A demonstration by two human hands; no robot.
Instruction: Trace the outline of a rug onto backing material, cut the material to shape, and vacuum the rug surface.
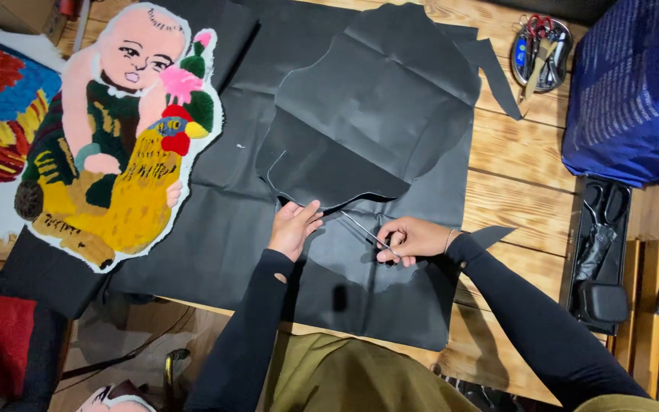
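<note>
Under right hand [413, 238]: scissors [368, 233] handles hidden; black fabric [360, 137].

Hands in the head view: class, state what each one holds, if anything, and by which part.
The right hand holds scissors by their handles. The left hand holds nothing; it presses flat on the black fabric.

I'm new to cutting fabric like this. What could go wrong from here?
1. The left hand presses the black fabric close ahead of the scissors in the right hand, so the blades might nick a finger.
2. The cut piece lies folded over the same sheet; a lower layer could get caught in the cut.
3. The fabric shows creases, which may pull the cut off its line.
</note>
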